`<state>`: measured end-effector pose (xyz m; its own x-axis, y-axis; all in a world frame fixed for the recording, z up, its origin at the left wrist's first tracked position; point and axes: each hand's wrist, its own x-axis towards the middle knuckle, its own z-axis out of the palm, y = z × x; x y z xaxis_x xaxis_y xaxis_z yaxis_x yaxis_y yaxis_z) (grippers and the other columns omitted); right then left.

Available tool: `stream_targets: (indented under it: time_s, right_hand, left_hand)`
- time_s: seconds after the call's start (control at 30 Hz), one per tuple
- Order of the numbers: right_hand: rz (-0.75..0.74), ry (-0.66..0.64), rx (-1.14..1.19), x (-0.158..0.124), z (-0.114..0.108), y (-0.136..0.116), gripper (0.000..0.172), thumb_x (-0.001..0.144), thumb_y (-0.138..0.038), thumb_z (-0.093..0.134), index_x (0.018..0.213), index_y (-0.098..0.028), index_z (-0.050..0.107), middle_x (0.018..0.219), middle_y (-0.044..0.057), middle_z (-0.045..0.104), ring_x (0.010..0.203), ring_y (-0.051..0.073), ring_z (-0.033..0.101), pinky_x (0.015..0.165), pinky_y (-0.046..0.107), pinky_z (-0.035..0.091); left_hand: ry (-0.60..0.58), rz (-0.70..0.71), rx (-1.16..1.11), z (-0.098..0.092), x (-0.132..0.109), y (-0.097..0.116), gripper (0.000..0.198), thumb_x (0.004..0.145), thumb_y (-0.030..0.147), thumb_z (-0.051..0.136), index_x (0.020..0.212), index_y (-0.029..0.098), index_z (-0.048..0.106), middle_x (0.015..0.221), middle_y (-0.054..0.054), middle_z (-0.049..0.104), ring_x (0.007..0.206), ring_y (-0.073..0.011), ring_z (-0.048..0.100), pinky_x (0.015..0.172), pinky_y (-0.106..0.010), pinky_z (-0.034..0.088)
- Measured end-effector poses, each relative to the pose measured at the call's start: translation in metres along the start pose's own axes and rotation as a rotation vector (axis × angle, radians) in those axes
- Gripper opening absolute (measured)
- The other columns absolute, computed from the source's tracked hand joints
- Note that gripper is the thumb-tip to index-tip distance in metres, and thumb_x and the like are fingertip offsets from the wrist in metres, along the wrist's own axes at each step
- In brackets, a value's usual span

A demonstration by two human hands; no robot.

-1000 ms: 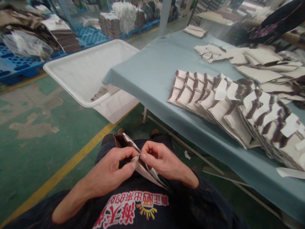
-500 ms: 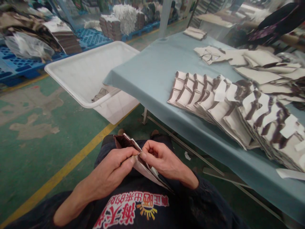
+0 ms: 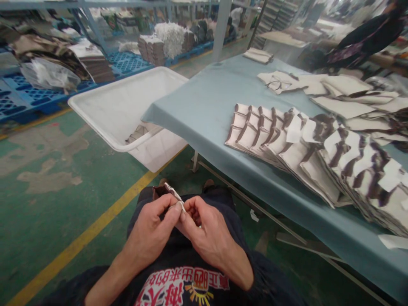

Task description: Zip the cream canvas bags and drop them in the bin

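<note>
Low in the middle of the head view, my left hand and my right hand meet over my lap. Both pinch the same folded paper bag, white outside and dark brown inside, held edge-on between the fingertips. Most of the bag is hidden behind my right hand. A fanned row of similar folded paper bags lies on the blue-covered table to my right.
A large white plastic tub stands on the green floor left of the table, with a few flat pieces inside. Blue pallets with stacked goods lie behind. More flat bags cover the far table. Another person's dark sleeve shows at the top right.
My right hand has slid left over the bag and covers more of it. The hands sit closer together. The camera has tilted slightly, so the scene sits lower.
</note>
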<state>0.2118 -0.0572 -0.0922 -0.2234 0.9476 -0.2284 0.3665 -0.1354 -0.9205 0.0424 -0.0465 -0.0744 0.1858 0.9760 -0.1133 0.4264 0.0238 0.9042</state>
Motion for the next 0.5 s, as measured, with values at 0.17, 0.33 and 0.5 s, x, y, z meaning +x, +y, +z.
stream_targets:
  time_s: [0.17,0.33,0.5]
  right_hand:
    - [0.009,-0.037,-0.053,0.001,0.005,0.004,0.031,0.102,-0.046,0.059,0.083,-0.022,0.06,0.073,-0.001,0.065,0.064,0.015,0.056,0.06,0.028,0.035]
    - [-0.014,-0.014,0.148,0.0,0.014,0.007,0.024,0.097,-0.04,0.057,0.08,-0.023,0.054,0.067,-0.004,0.056,0.061,0.014,0.049,0.059,0.027,0.036]
    - [-0.095,0.015,0.23,-0.005,0.022,0.011,0.016,0.092,-0.033,0.056,0.08,-0.023,0.052,0.07,-0.004,0.053,0.064,0.014,0.047,0.061,0.027,0.037]
  left_hand:
    - [0.184,-0.056,-0.067,0.01,-0.005,-0.01,0.024,0.088,0.036,0.067,0.069,0.023,0.061,0.061,0.003,0.057,0.06,-0.0166,0.05,0.059,-0.028,0.039]
    - [0.256,-0.208,-0.247,0.026,-0.01,-0.024,0.032,0.095,0.048,0.061,0.077,0.021,0.059,0.068,0.003,0.057,0.06,-0.0148,0.053,0.056,-0.024,0.046]
    - [0.315,-0.311,-0.4,0.038,-0.013,-0.033,0.044,0.097,0.063,0.057,0.084,0.021,0.059,0.071,0.002,0.059,0.063,-0.0154,0.055,0.056,-0.023,0.051]
